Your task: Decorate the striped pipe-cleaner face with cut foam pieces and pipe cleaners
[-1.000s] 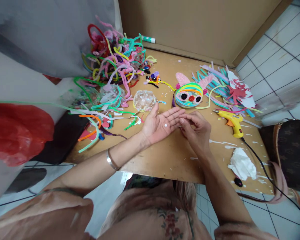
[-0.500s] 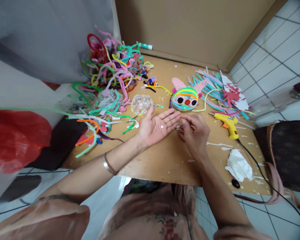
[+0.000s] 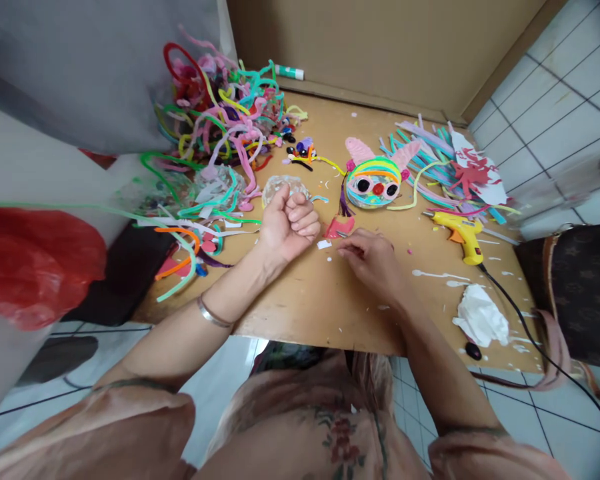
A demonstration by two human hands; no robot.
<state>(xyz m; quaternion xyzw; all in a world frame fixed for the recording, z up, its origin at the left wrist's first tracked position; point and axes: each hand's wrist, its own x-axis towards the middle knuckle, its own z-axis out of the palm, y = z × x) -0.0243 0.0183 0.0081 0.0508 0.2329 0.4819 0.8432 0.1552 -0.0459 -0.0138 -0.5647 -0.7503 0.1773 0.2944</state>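
My left hand (image 3: 286, 225) is curled into a loose fist, palm up, on the wooden table (image 3: 340, 307). Whatever it holds is hidden by the fingers. My right hand (image 3: 370, 257) lies just right of it, fingertips pinched together next to a small white scrap (image 3: 324, 245) and a pink cut piece (image 3: 339, 227). Beyond the hands sits a striped pipe-cleaner face (image 3: 373, 183) with black eyes, a red nose and pink ears. A clear plastic dome (image 3: 280, 187) lies partly hidden behind my left fist.
A tangle of coloured pipe cleaners (image 3: 220, 127) fills the back left. Cut strips and red paper (image 3: 455, 177) lie at the right. A yellow glue gun (image 3: 463, 235) with black cord, crumpled tissue (image 3: 481, 317), a glue stick (image 3: 289, 72) and a brown bag (image 3: 580, 293) are nearby.
My left hand, earlier flat and open with a white bit on the palm, has closed into a fist. My right hand moved from its fingertips down to the table near the scraps.
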